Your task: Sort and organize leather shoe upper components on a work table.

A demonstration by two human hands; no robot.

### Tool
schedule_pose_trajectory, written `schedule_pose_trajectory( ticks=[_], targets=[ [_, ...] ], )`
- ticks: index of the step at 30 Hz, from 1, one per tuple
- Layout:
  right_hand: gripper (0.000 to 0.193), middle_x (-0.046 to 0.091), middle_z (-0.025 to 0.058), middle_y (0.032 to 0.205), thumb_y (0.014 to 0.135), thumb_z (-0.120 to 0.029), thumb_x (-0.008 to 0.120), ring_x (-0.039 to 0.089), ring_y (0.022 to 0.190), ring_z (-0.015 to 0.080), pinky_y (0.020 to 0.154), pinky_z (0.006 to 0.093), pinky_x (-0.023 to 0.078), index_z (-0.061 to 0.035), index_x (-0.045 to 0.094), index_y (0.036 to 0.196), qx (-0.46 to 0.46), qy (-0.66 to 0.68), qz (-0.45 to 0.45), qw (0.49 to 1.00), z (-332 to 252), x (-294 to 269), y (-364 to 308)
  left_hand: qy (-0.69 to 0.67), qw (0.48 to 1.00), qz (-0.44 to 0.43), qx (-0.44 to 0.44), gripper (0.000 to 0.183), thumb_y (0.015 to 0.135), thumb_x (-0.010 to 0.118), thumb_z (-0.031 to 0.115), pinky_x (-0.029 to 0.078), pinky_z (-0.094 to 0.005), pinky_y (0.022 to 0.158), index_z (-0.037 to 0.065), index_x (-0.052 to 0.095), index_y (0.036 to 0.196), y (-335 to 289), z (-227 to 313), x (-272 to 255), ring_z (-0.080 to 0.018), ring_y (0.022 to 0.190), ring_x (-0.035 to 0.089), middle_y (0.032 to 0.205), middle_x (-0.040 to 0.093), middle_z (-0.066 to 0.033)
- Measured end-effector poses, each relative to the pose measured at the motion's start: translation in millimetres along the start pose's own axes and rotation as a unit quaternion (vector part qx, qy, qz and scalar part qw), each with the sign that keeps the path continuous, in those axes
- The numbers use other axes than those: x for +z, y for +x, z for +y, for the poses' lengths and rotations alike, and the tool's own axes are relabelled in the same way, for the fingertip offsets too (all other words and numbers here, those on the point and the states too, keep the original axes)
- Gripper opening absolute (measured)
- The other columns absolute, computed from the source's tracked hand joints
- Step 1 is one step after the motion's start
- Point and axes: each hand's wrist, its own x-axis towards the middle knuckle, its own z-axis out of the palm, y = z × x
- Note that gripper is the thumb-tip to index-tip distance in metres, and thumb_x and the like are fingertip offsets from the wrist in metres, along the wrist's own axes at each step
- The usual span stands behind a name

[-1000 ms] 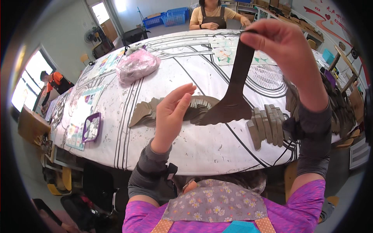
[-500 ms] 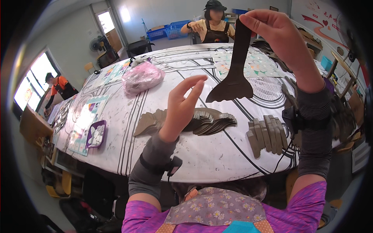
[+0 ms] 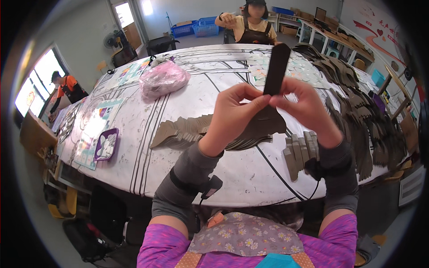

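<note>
A dark brown flat piece, a long strip with a flared, wavy-edged end point(image 3: 277, 67), is held upright above the table. Its strip points up and away, while the wide end hangs lower, partly behind my fingers. My left hand point(image 3: 237, 114) pinches its left edge around the middle. From the other side, my right hand point(image 3: 308, 107) pinches it at about the same height, fingertips close to the left ones. Beneath my hands lies a fanned row of similar brown pieces point(image 3: 178, 134), partly hidden by my left forearm. Beside my right wrist sit several narrow grey-brown bundles point(image 3: 295, 154).
More brown pieces point(image 3: 364, 120) lie overlapped along the table's right side. Pale flat pieces point(image 3: 263, 67) spread beyond my hands. A pink plastic bag point(image 3: 164, 80) and a purple tray point(image 3: 106, 144) are at left. A person point(image 3: 254, 27) sits across; another point(image 3: 69, 91) works far left.
My left hand has come up and right to take hold of the brown piece. My right hand has dropped from the strip's top to its middle.
</note>
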Motion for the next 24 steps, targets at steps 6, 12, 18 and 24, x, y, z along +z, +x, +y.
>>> schedule_pose_trajectory(
  ticks=[6, 12, 18, 24],
  targets=[
    [0.02, 0.065, 0.0048, 0.082, 0.084, -0.015, 0.072, 0.058, 0.074, 0.0138, 0.071, 0.0274, 0.046, 0.0002, 0.066, 0.095, 0.042, 0.002, 0.017, 0.999, 12, 19, -24, -0.041, 0.998, 0.001, -0.05, 0.018, 0.087, 0.07, 0.014, 0.047, -0.0187, 0.061, -0.003, 0.068, 0.095, -16, -20, 6, -0.0035, 0.072, 0.058, 0.081, 0.067, -0.0023],
    [0.013, 0.063, 0.0066, 0.079, 0.086, -0.01, 0.069, 0.058, 0.071, 0.0175, 0.07, 0.0271, 0.046, 0.0014, 0.064, 0.091, 0.037, -0.066, 0.022, 0.997, 27, 16, -39, 0.016, 0.999, 0.004, -0.043, 0.014, 0.091, 0.065, 0.007, 0.05, -0.019, 0.067, -0.003, 0.067, 0.1, -26, -31, 6, -0.0044, 0.076, 0.06, 0.087, 0.068, -0.0025],
    [0.015, 0.063, 0.0018, 0.081, 0.085, -0.013, 0.07, 0.056, 0.073, 0.0126, 0.071, 0.0246, 0.044, -0.0006, 0.063, 0.089, -0.002, -0.028, 0.058, 0.998, 15, 5, -25, 0.032, 0.998, 0.028, -0.056, 0.015, 0.09, 0.067, 0.009, 0.049, -0.0184, 0.066, -0.003, 0.067, 0.1, -28, -39, 5, -0.0042, 0.076, 0.06, 0.085, 0.068, -0.0024],
    [0.01, 0.062, -0.0037, 0.075, 0.083, -0.011, 0.071, 0.05, 0.07, 0.0038, 0.065, 0.0201, 0.04, -0.0031, 0.067, 0.086, 0.001, -0.017, 0.072, 0.997, -1, -10, -3, 0.035, 0.997, 0.005, -0.065, 0.024, 0.089, 0.068, 0.014, 0.051, -0.0224, 0.072, -0.001, 0.067, 0.108, -35, -42, 4, -0.0083, 0.08, 0.063, 0.092, 0.069, -0.0052]
  ],
)
